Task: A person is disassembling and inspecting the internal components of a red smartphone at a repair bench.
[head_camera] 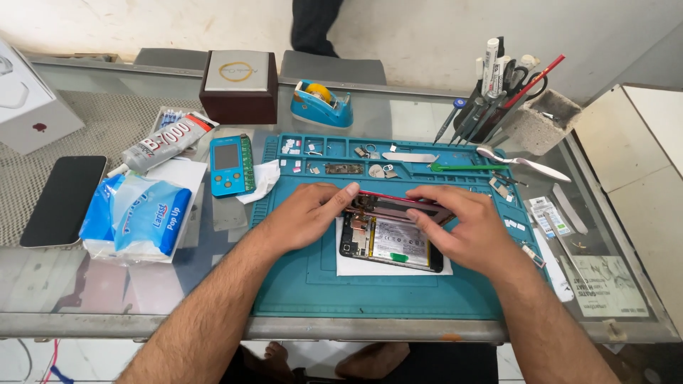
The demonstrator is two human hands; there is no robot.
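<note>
An opened smartphone lies on white paper on a teal repair mat, its battery and circuit boards exposed. A pink-edged back cover is lifted over the phone's far side. My left hand grips the cover's left end, with the thumb along its top edge. My right hand holds the cover's right end, fingers curled over it and resting by the battery.
Small screws and parts fill the mat's far trays. On the left lie a glue tube, tissue pack, blue tester device and dark phone. A tape dispenser, brown box and tool holder stand behind. Someone's leg stands beyond the table.
</note>
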